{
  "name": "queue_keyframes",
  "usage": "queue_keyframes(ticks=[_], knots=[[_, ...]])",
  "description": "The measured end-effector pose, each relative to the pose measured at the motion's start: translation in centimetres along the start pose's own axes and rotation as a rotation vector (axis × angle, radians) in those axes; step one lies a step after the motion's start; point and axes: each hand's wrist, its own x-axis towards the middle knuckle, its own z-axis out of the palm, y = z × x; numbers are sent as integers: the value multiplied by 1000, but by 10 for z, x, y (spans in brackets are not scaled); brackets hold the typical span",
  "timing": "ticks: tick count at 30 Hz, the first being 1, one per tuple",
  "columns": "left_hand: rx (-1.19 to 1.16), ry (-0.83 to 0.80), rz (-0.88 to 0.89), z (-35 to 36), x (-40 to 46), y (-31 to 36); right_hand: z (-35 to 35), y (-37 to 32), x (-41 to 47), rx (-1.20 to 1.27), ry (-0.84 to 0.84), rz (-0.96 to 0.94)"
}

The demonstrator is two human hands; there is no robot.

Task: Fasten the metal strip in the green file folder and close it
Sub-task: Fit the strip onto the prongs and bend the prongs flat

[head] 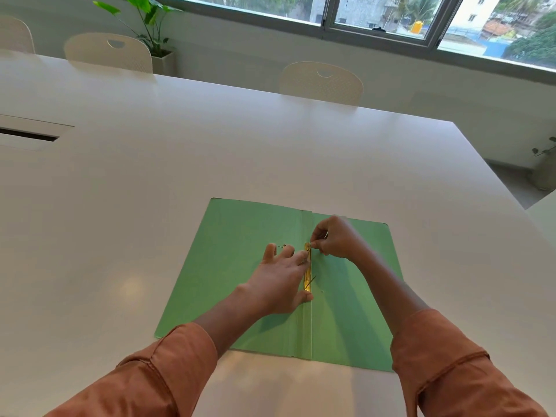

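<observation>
The green file folder [234, 266] lies open and flat on the white table, its spine running toward me. A gold metal strip [307, 276] lies along the spine near the middle. My left hand [278, 279] rests spread on the left flap, its index finger and thumb pressing on the strip. My right hand [337, 237] is over the right flap, fingertips pinched on the strip's far end. A thin dark prong sticks up near the strip's near end.
The white table [210, 152] stretches far ahead and left, with a cable slot [28, 135] at the left. Cream chairs [322, 82] stand along the far edge. The table's right edge drops off near a potted plant [544, 170].
</observation>
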Motion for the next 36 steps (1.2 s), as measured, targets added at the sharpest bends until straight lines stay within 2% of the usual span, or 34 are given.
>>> queue_keyframes(ticks=[18,26,32,36], knots=[[1,-47,-6,-10,1,3,4,-18,6,-426,-27,-245],[-9,-73,-15,-17,2,7,1,-30,6,-607,-116,-345],[2,-76,-14,-17,3,6,-5,-40,17,-561,-166,-265],[3,-87,-11,-16,3,6,-12,-44,30,-355,-264,-55]])
